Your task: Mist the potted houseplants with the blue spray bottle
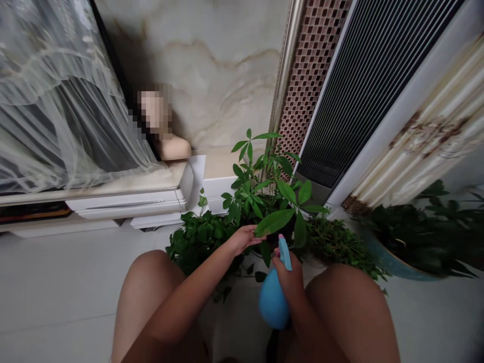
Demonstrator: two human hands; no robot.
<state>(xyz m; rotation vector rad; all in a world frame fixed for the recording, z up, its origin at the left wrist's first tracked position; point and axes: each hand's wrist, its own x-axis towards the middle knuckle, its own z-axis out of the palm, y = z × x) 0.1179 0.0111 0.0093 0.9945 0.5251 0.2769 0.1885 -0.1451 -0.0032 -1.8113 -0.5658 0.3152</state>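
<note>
Between the knees (348, 292), the right hand (290, 269) grips a spray bottle (273, 305), its visible side plain blue, its pink nozzle (280, 236) just below a long leaf (275, 222) of the tall plant (247, 196). The left hand (246, 240), fingers stretched out, is at the leaf's tip. Bushy greenery (200, 234) spreads to the left; a blue pot (393, 262) stands far right.
</note>
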